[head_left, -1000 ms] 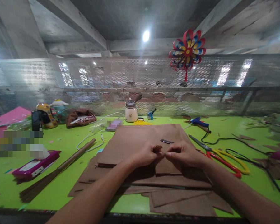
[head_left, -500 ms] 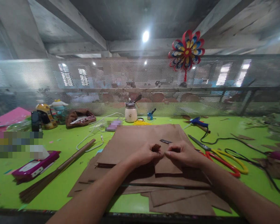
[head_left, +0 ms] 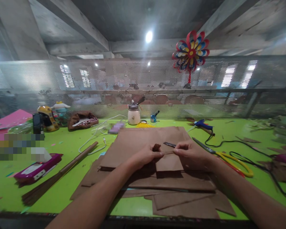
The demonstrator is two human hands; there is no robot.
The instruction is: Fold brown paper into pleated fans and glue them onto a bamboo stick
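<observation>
My left hand (head_left: 149,156) is closed, pinching one end of a narrow brown paper strip (head_left: 168,152); a small ridged brown piece (head_left: 156,147) pokes out above its curled fingers. The strip's other end is between the thumb and fingertips of my right hand (head_left: 190,153), which is closed too. Directly beneath lies a small square piece of brown paper (head_left: 169,164). All this is over a stack of large brown paper sheets (head_left: 133,143). A dark blade (head_left: 168,144) rests on the stack just beyond my right fingertips.
Scissors with yellow and red handles (head_left: 238,163) lie right of my right hand, near a blue glue gun (head_left: 203,124) and its black cord. To the left are a rolled paper bundle (head_left: 62,171) and a purple box (head_left: 38,170). A white jar (head_left: 133,117) stands behind the stack.
My hands have drawn apart, the right moving rightward and the left slightly left. The paper strip now shows stretched between them. The small square piece has shifted slightly left and up.
</observation>
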